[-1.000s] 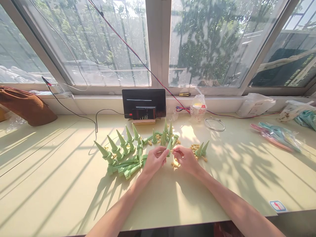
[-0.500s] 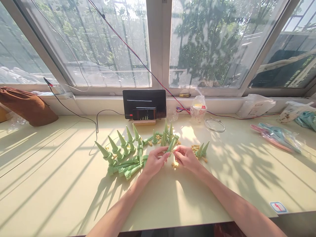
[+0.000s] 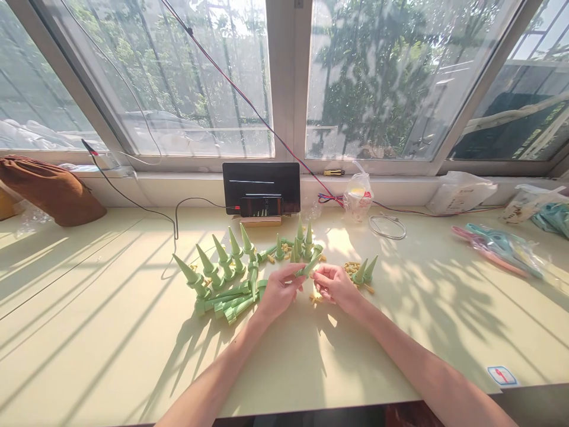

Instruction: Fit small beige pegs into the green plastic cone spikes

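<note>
My left hand (image 3: 279, 290) is closed around a green tapered plastic piece (image 3: 315, 260), which tilts up to the right. Close beside it, my right hand (image 3: 336, 284) has thumb and fingers pinched together by the piece's near end. A small yellowish bit shows at those fingertips, too small to name for sure. Several green cone-topped pieces (image 3: 219, 261) stand in a row to the left, with long green parts (image 3: 235, 301) lying in front of them. Beyond my hands are more upright green cones (image 3: 304, 238). Small yellow pegs (image 3: 352, 268) lie to the right beside two green cones (image 3: 365, 271).
A phone (image 3: 261, 206) leans before a dark tablet (image 3: 261, 184) at the back. Further right are a plastic bag with a cup (image 3: 358, 197), a coiled cable (image 3: 387, 226) and bagged teal and pink items (image 3: 500, 249). A brown pouch (image 3: 56, 193) lies at the left.
The green piece in my left hand has turned, tilting lower toward the right. My right fingertips have curled in a little and stay close to it. The view has shifted slightly.
</note>
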Motion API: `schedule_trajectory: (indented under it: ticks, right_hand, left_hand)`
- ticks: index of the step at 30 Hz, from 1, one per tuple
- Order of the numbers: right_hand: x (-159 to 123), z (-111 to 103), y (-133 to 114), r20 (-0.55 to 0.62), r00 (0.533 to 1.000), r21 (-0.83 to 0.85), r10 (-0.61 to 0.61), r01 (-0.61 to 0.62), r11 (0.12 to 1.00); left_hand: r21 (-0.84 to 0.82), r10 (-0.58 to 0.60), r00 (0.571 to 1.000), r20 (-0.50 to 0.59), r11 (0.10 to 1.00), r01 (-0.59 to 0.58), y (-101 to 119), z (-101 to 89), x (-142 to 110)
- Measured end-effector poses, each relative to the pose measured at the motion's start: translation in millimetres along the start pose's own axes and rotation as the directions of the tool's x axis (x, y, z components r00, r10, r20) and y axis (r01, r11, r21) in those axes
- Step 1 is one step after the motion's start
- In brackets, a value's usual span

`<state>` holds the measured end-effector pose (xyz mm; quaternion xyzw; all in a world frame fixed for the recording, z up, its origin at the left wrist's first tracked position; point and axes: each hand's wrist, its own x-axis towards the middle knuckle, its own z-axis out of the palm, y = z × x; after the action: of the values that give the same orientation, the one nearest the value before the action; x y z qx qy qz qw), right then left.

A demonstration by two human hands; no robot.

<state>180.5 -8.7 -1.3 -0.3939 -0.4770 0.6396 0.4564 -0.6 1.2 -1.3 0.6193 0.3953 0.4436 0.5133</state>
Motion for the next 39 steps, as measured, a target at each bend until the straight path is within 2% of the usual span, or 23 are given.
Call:
schedule_trajectory:
  ticks: [4, 8, 12, 15, 18, 20, 24, 27, 39]
  right_hand:
    - [-1, 1, -1, 0.002, 0.998, 0.066, 0.061, -0.061, 0.996]
    - [-1, 2, 0, -0.032, 0.998, 0.052, 0.057, -0.055, 0.997]
    - [1, 3, 0, -0.093, 0.995, -0.041, -0.021, 0.017, 0.999]
    - [-1, 5, -1, -0.143, 0.985, -0.143, -0.099, 0.078, 0.987]
    - [-4, 7, -1, -0.145, 0.966, -0.249, -0.213, 0.173, 0.953]
    - [-5, 8, 0, -0.123, 0.950, -0.326, -0.286, 0.234, 0.916]
    - [-7, 9, 3, -0.065, 0.919, -0.487, -0.390, 0.312, 0.816]
    - [-7, 9, 4, -0.050, 0.908, -0.536, -0.416, 0.327, 0.778]
    - [-6, 7, 6, -0.086, 0.918, -0.503, -0.388, 0.296, 0.812]
  left_hand:
    - [-0.007, 0.032, 0.999, 0.009, 0.999, -0.032, -2, -0.8, 1]
    - [0.000, 0.036, 0.999, -0.004, 0.999, -0.036, -2, 1.2, 1]
    - [0.009, 0.019, 0.999, -0.026, 1.000, -0.019, 1, 4.7, 0]
    - [0.029, -0.029, 0.996, -0.086, 0.999, 0.031, 5, 5.7, -1]
    - [0.010, -0.036, 0.982, -0.183, 0.999, 0.039, 8, 5.1, -2]
    - [-0.004, -0.042, 0.977, -0.209, 0.999, 0.042, 10, 4.4, -2]
    - [0.009, -0.089, 0.985, -0.146, 0.996, 0.091, 13, 4.2, -2]
    - [0.008, -0.127, 0.984, -0.122, 0.992, 0.129, 14, 4.3, -2]
    - [0.002, -0.179, 0.982, -0.062, 0.984, 0.179, 17, 1.7, -3]
